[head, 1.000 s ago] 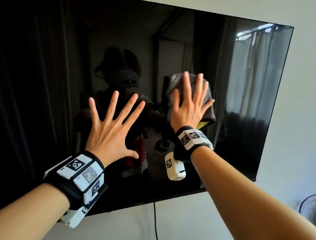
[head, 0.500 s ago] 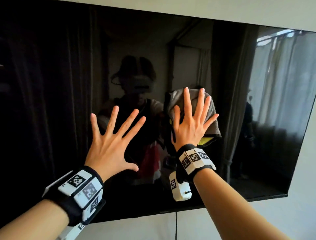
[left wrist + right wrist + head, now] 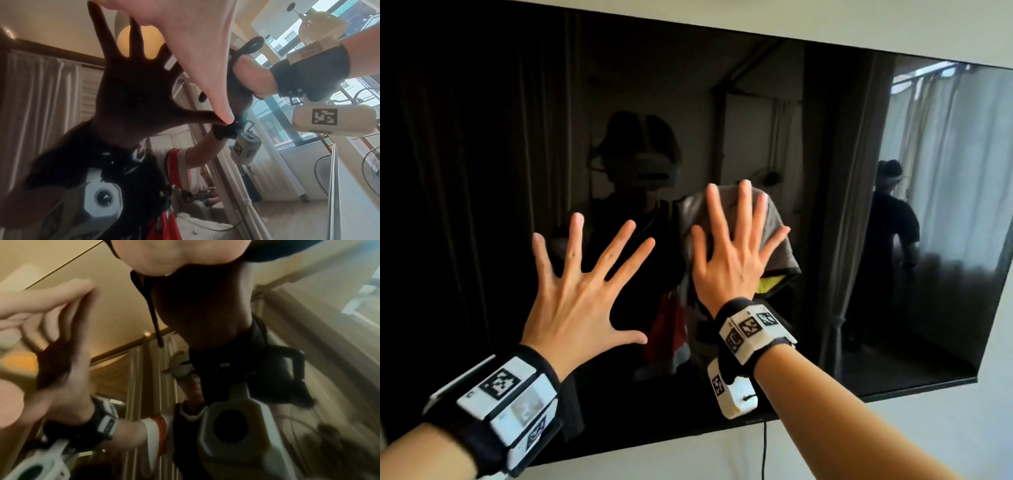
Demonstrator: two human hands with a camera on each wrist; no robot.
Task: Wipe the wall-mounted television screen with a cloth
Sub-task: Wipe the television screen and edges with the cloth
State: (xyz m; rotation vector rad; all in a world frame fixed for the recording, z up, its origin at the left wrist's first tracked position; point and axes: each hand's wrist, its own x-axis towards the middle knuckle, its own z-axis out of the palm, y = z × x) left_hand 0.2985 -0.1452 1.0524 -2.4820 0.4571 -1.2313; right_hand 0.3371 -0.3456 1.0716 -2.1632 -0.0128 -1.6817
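Television screen [image 3: 482, 137], dark and mounted on a pale wall [image 3: 893, 445]; black cable [image 3: 764, 445] hanging below its lower edge. Right hand [image 3: 729, 267], fingers straight and spread, presses a grey cloth [image 3: 774, 236] flat against the screen, right of centre. Left hand [image 3: 582, 301], just left of it, splayed and holding nothing, thumb tip touching the glass.

Both forearms are bare, with no sleeves reaching the wrists. Each wrist carries a black strap [image 3: 736, 308] fitted with white blocky plates printed with black square code markings. The left wrist band [image 3: 500, 407] shows three such plates. A white camera housing [image 3: 731, 390] with its own code mark and a short dark cable hangs under the right wrist.
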